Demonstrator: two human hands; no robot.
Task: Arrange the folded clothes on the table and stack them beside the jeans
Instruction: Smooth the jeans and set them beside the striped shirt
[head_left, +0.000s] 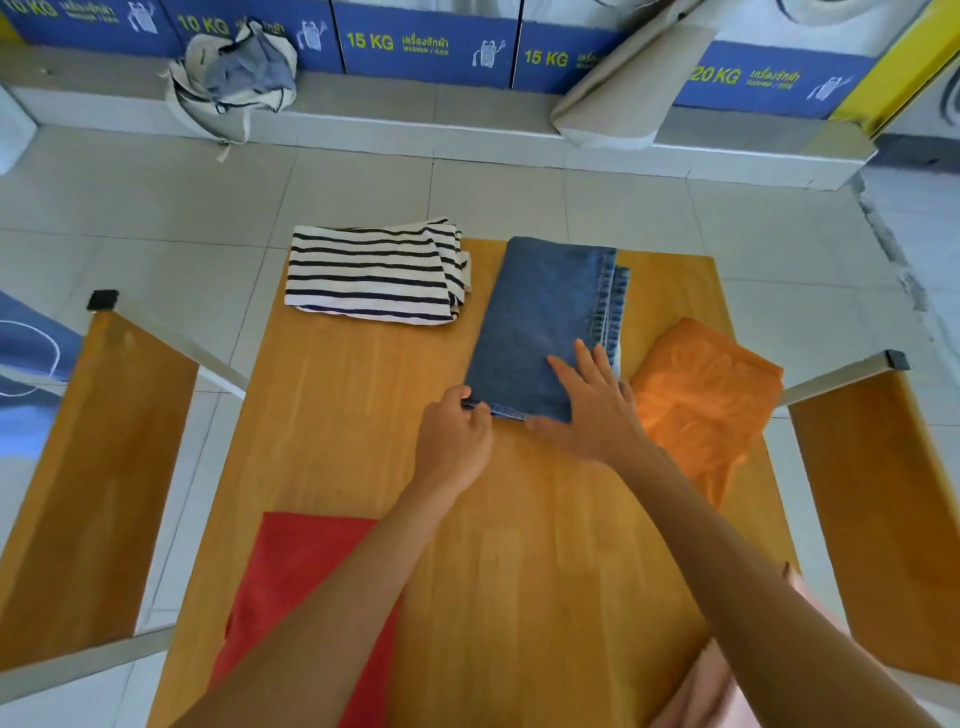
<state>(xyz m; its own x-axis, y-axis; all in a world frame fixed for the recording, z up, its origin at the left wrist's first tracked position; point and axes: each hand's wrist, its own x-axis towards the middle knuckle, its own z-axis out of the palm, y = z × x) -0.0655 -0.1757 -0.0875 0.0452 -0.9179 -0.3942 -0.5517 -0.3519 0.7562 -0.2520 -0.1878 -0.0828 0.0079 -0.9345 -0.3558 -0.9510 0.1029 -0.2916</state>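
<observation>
1. The folded jeans (545, 322) are lying in the middle of the far half of the wooden table (363, 415), their near hem directly under both hands.
2. The left hand (457, 441) is curling its fingers closed around the near left corner of the jeans, pinching the hem there.
3. The right hand (592, 410) is lying flat and spread on the near right part of the jeans, fingers apart and pointing away from the person, thumb resting along the near hem; it is pressing rather than gripping.
4. Both forearms are reaching forward from the near edge, the right one crossing the table at a slant from the lower right.
5. The striped folded shirt (374, 273) is sitting to the left of the jeans at the far left corner, slightly overhanging the table's edge and not touching the jeans.
6. The orange folded cloth (706, 395) is lying just right of the jeans, beside the right hand.
7. The red folded cloth (306, 597) is lying at the near left, partly under the left forearm.
8. The blue panels (426, 41) along the far wall are reading "10 KG", "15 KG" and "20 KG"; the smaller print beside them is too blurred to make out.
</observation>
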